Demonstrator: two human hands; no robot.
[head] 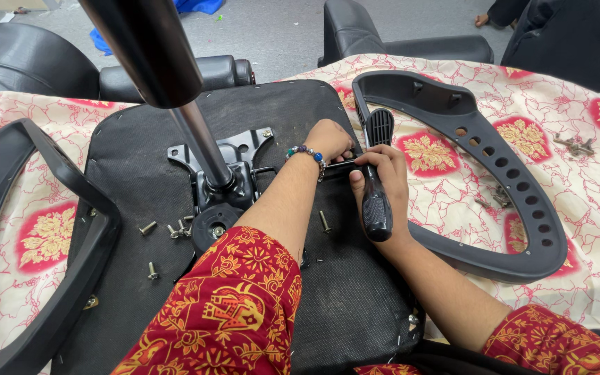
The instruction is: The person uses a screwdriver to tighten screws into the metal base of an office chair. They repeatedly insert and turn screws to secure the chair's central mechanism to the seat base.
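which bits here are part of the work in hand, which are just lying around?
In hand:
- right hand gripping black-handled screwdriver
- left hand at the driver tip
- upturned chair seat with its metal mechanism plate
- right armrest

Lying about:
- loose screws on seat
- screws on cloth
- left armrest
- blue cloth on the floor

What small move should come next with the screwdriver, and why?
Probably turn the screwdriver to drive the screw. The right hand grips its black handle, and the left hand steadies the tip at the edge of the black seat base, beside the armrest. Loose screws lie nearby.
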